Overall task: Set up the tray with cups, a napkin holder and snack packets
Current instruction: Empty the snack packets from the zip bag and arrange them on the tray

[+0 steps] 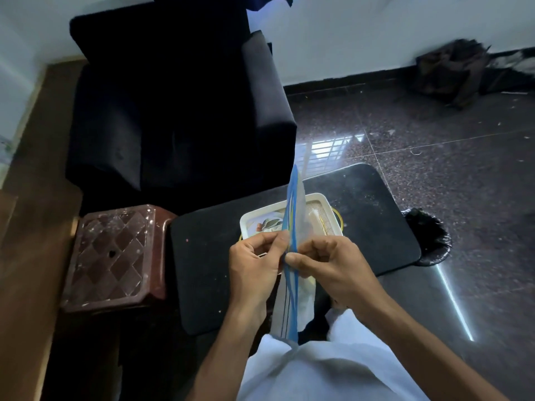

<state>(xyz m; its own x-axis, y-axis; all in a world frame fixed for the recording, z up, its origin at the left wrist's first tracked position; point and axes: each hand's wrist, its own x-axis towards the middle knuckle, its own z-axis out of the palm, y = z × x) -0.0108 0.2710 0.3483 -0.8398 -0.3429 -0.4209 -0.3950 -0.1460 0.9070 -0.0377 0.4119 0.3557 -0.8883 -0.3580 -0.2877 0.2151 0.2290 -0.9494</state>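
I hold a clear zip bag [293, 204] with blue seal stripes edge-on above the table. My left hand [256, 260] and my right hand [330, 263] both pinch its top seam at the middle, thumbs facing each other. Pale contents show low in the bag near my lap. Behind the bag a white rectangular tray [324, 198] with yellow handles rests on the black table [208, 250]. Something pale lies in the tray, partly hidden by the bag.
A dark armchair [173, 111] stands behind the table. A brown patterned stool [113, 256] is at the left. A bin with a black liner [431, 235] sits at the table's right edge, on a glossy dark floor [434, 140].
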